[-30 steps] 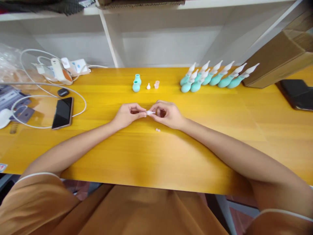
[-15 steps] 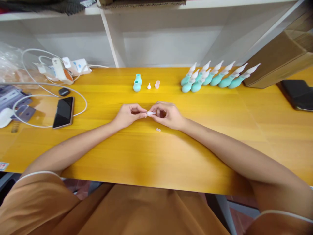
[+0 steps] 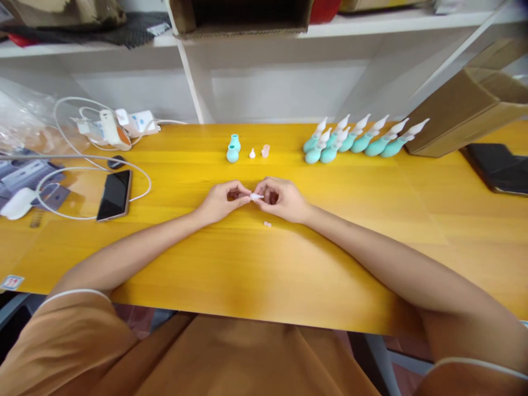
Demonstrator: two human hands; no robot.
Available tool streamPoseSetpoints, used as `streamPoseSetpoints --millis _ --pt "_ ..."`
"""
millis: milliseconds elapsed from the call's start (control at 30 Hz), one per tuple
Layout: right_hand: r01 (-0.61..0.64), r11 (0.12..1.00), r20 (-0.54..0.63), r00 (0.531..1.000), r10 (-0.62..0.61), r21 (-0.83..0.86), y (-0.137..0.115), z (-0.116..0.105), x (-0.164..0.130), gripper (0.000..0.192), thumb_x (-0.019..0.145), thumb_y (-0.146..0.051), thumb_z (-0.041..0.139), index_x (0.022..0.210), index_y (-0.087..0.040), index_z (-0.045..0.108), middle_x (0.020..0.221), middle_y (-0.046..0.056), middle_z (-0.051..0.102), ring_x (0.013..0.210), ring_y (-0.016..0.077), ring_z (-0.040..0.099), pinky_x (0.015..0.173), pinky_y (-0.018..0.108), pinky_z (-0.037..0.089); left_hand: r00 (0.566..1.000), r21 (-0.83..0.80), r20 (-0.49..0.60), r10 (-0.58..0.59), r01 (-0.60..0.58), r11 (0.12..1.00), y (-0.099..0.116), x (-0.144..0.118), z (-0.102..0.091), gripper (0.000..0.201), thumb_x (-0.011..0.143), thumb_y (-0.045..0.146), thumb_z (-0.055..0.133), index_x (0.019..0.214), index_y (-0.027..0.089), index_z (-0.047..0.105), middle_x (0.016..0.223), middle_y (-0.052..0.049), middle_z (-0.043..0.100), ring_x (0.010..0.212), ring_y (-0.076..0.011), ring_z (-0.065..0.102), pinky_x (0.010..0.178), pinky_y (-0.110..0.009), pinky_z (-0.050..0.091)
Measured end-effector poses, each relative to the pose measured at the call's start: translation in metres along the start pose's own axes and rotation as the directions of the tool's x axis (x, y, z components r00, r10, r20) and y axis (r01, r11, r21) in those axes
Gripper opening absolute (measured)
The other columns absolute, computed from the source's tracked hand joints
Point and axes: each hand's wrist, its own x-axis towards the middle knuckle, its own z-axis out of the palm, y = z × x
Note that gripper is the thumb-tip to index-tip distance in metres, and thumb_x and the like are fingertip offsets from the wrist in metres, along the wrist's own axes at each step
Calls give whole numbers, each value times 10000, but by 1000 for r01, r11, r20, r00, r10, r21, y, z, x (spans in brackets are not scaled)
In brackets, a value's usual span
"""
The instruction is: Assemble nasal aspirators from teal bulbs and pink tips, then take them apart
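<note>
One dark phone [image 3: 114, 195] is lying on the tabletop [image 3: 185, 275] to my left, a white cable [image 3: 93, 217] looping beside it. My left hand [image 3: 218, 203] is pinching the wider end of a small whitish nozzle [image 3: 256, 196], thumb against fingers. Beyond it two open-mouthed teal bulbs [image 3: 232, 154] are standing close together, and a little white tip [image 3: 252, 153] and pale pink pieces [image 3: 266, 150] are sitting just right of them. The nozzle is staying level between my hands, over the tabletop, its slim end pointing right. Two tiny pinkish bits [image 3: 267, 224] are lying nearer me. My right hand [image 3: 286, 201] is gripping the slim end. Farther right, eight nozzle-topped teal bulbs [image 3: 375, 147] are standing grouped beside a cardboard box [image 3: 449, 121].
</note>
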Motion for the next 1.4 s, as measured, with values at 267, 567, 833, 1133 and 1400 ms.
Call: streamPoseSetpoints --millis 267,567,833,1133,1400 --pt "-218 952 -52 971 235 215 16 2 11 383 844 -512 827 991 -182 699 706 -39 618 556 92 444 525 245 333 953 551 -117 280 -172 817 4 18 -34 249 1035 271 605 1225 228 760 1432 -112 659 1410 -296 584 1279 -534 438" --pt "-239 952 -22 969 248 190 16 4 14 405 850 -551 815 985 -185 706 728 -27 638 588 99 463 546 249 338 994 716 -91 60 23 698 -18 53 -62 595 1061 343 571 1654 341 539 1768 -116 370 1639 -416 305 1362 -681 255" --pt "-219 964 -21 974 224 153 18 4 15 399 883 -549 754 1013 -173 729 712 -22 637 587 109 472 563 254 367 994 757 44 98 -97 646 -20 65 -70 550 1080 358 507 1619 287 592 1699 -131 506 1564 -380 436 1334 -618 296" --pt "-218 968 -8 975 220 123 20 3 17 301 901 -434 689 1025 -165 744 791 6 692 638 119 517 609 260 409 984 724 -53 168 -78 685 -15 66 -63 385 1018 314 611 1382 267 729 1322 -117 614 1317 -322 549 1263 -539 414" --pt "-204 961 -42 976 215 186 18 5 18 251 879 -413 695 983 -185 692 755 -5 675 637 123 532 603 260 421 972 652 -28 231 -158 742 -5 18 -62 246 1032 337 614 1231 273 743 1148 -59 560 1100 -231 612 1114 -430 534"
